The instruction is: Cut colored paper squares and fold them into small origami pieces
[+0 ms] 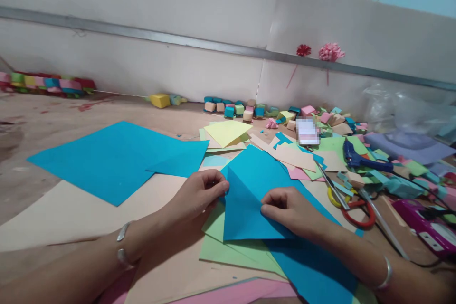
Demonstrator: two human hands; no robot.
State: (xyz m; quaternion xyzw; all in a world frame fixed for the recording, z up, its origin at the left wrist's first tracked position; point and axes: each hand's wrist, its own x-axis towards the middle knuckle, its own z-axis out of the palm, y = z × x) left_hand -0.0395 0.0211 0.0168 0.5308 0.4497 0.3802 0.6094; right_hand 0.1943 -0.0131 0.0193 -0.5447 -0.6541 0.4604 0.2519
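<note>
A blue paper sheet (244,216), with a slanting edge that looks like a fold, is held between my hands. My left hand (204,190) pinches its upper left edge between thumb and fingers. On the slanting edge, my right hand (288,206) is closed in a pinch as well. Beneath lie a larger blue sheet (313,266) and light green sheets (242,254). Left of my left hand, another large blue sheet (114,161) rests over a peach sheet (46,213). Scissors with red and yellow handles (366,218) lie to the right of my right hand.
A blue glue gun (366,159) and a magenta device (427,228) lie on the right among paper scraps. Small paper cubes (230,111) line the white wall (142,66). Pale yellow paper (226,132) tops a stack ahead. Paper flowers (331,52) stick up by the wall rail.
</note>
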